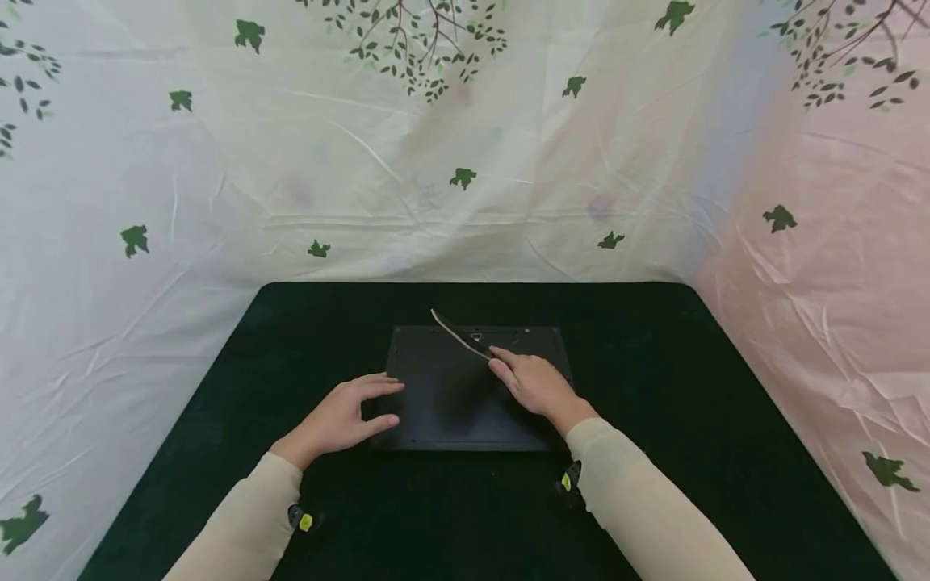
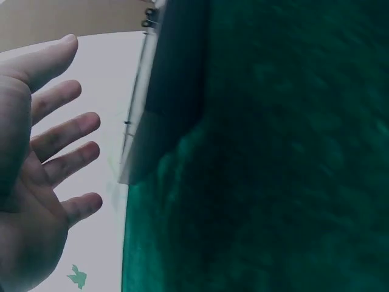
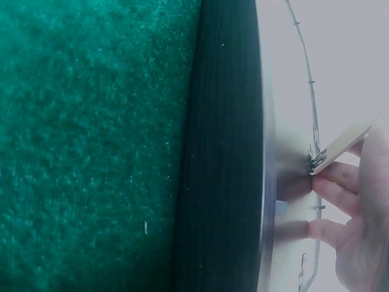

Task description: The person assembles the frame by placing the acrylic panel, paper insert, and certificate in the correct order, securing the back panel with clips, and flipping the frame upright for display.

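A flat dark rectangular panel with small screws near its edges lies on the green cloth. My right hand is over the panel's right half and pinches a thin, slightly curved strip with a dark face and a pale edge. The strip slants up to the far left. In the right wrist view, the pale side of the strip runs between my thumb and fingers; its exact kind cannot be told. My left hand reaches over the panel's left edge, fingers spread apart and holding nothing.
Dark green cloth covers the table around the panel. A pale fabric backdrop with printed leaves stands behind and on both sides. Each sleeve has a small dark device with a yellow mark near the wrist, such as the left device.
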### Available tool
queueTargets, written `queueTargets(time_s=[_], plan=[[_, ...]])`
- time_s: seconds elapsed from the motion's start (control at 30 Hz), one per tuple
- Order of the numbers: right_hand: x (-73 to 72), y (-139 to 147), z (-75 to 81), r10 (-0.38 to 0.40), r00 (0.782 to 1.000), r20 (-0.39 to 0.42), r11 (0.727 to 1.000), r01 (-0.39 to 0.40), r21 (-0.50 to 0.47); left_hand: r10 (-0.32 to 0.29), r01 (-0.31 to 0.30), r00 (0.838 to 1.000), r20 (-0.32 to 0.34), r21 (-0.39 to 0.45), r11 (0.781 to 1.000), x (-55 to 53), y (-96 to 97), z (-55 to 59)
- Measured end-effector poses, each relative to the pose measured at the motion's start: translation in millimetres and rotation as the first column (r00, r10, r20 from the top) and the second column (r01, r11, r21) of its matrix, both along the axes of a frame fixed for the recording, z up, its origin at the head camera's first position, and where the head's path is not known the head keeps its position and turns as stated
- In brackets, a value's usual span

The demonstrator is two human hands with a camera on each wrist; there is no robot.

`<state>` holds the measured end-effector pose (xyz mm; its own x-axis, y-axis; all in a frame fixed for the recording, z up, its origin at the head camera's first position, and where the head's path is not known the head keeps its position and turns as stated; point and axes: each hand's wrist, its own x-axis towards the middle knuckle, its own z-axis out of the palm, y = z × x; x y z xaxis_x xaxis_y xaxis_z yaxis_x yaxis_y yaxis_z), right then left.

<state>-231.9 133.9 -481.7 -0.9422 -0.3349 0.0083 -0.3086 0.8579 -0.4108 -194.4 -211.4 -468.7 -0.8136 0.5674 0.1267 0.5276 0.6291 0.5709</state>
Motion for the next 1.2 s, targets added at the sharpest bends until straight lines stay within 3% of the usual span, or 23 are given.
queueTargets(time_s=[0.2,0.5,1.2], plan=[[0.4,-1.7,-0.7,-0.012,1.000,0.001,1.000,0.012,-0.009,-0.038,0.039,0.999,0.008,-0.059,0.997,1.9,1.5,-10.8],[-3.1,-4.3,-0.7,-0.018,1.000,0.006,1.000,0.018,-0.021,-0.098,0.099,0.995,0.013,-0.134,0.986,-8.3,12.3,-17.0],[-9.4,-9.3,1.8,-0.029,0.999,0.031,1.000,0.029,-0.004,-0.049,0.054,0.998,0.034,-0.146,0.988,-23.9,11.7,-20.3]])
